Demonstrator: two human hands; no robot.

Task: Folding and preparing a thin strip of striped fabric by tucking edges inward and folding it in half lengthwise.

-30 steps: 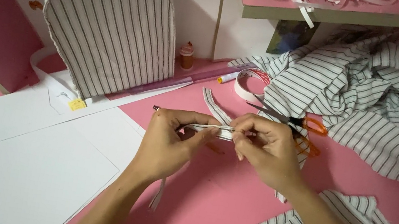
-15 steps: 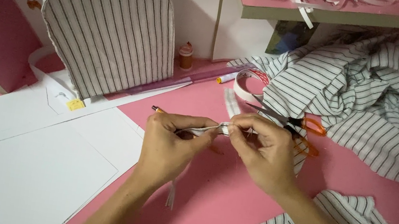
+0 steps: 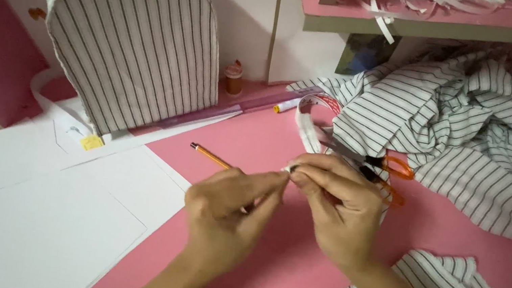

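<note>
Head view: left hand and right hand meet fingertip to fingertip over the pink table, both pinching a narrow white fabric strip — probably its near end, mostly hidden. The strip's long axis runs away from the hands toward the striped cloth. Pencil lies just beside the left fingers; scissors lie beyond the right hand.

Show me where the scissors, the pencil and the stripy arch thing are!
scissors point(image 3: 396, 167), head view, on the upper orange handle loop.
pencil point(image 3: 209, 156), head view, on the middle of its orange shaft.
striped arch-shaped form point(image 3: 137, 50), head view, on its striped front face.
</note>
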